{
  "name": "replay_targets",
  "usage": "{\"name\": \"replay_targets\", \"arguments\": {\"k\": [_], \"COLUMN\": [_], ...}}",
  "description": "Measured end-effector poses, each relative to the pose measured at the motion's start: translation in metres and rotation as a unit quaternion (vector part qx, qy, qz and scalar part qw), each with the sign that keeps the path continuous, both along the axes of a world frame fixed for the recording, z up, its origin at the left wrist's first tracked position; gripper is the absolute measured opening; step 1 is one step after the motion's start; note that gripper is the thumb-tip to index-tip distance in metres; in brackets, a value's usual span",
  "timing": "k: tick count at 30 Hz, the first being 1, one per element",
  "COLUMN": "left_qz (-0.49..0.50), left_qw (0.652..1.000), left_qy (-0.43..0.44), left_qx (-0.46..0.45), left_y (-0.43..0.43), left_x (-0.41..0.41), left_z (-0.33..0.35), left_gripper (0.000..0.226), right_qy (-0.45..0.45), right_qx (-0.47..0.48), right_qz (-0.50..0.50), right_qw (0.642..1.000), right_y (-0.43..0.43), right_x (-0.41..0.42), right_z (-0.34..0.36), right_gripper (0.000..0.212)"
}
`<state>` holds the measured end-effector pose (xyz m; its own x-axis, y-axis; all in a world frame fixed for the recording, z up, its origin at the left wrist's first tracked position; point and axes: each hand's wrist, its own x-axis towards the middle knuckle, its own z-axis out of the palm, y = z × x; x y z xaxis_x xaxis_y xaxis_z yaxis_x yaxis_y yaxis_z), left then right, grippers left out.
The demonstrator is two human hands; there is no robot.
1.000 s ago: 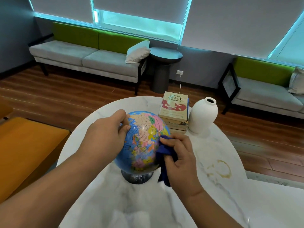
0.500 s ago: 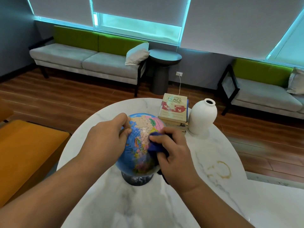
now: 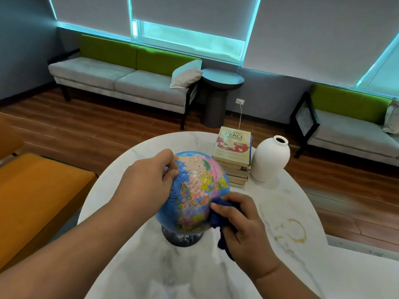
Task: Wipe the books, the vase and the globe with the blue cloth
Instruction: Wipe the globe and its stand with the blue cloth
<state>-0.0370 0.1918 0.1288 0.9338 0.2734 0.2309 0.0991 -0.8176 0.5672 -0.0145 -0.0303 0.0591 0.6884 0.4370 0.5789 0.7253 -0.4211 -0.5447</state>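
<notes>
I am holding the globe on the marble counter with my left hand curled over its upper left side, while my right hand is gripping the bunched blue cloth against its lower right, with the books and vase standing just behind.

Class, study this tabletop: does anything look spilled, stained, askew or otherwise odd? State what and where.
Yes. Yellow-brown ring stains mark the white marble table, to the right of the multicoloured globe. They look like dried marks left by a wet cup base, so that patch seems dirty.
</notes>
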Motion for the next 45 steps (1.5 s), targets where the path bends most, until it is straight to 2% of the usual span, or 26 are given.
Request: {"name": "replay_targets", "arguments": {"k": [4, 7, 10, 14, 19, 23, 27, 32, 37, 41, 45], "left_qz": [-0.013, -0.021, -0.014, -0.009, -0.022, -0.026, -0.006, -0.042, -0.085, -0.059, -0.037], "left_qw": [0.999, 0.999, 0.999, 1.000, 0.999, 0.998, 0.999, 0.998, 0.993, 0.998, 0.999], "left_qy": [-0.003, -0.013, -0.030, -0.024, -0.018, -0.027, -0.024, -0.055, -0.016, -0.019, -0.024], "left_qx": [0.031, 0.043, 0.010, -0.014, 0.031, 0.044, 0.026, 0.002, -0.084, -0.018, -0.003], "left_y": [-0.005, -0.006, -0.003, -0.002, -0.002, -0.003, 0.002, -0.001, -0.001, 0.002, 0.002], "left_x": [-0.002, -0.005, -0.003, -0.003, -0.005, -0.004, -0.003, -0.003, -0.001, -0.003, -0.002], "left_z": [0.002, 0.003, 0.002, -0.001, 0.000, 0.003, -0.001, -0.005, -0.005, -0.005, -0.003], "left_gripper": [0.017, 0.009, 0.010, 0.012, 0.005, 0.008, 0.012, 0.007, 0.012, 0.016, 0.016], "right_qy": [-0.073, -0.041, 0.003, 0.022, 0.016, -0.019, -0.063, 0.020, 0.023, 0.016, 0.008], "right_qx": [-0.108, -0.176, -0.233, -0.226, -0.230, -0.186, -0.080, -0.006, 0.058, 0.074, 0.072], "right_qz": [0.009, -0.012, 0.009, 0.030, 0.017, 0.012, 0.021, 0.002, -0.020, -0.035, -0.014], "right_qw": [0.991, 0.983, 0.973, 0.973, 0.973, 0.982, 0.995, 1.000, 0.998, 0.997, 0.997], "right_y": [0.038, 0.066, 0.069, 0.050, 0.064, 0.064, 0.026, -0.004, 0.010, 0.024, 0.009], "right_x": [0.003, 0.011, 0.016, 0.001, 0.009, 0.011, 0.004, -0.015, -0.008, 0.010, 0.008], "right_z": [0.043, 0.075, 0.088, 0.081, 0.087, 0.078, 0.027, -0.029, -0.011, 0.018, -0.006], "right_gripper": [0.038, 0.036, 0.039, 0.037, 0.036, 0.033, 0.036, 0.029, 0.035, 0.033, 0.038]}}
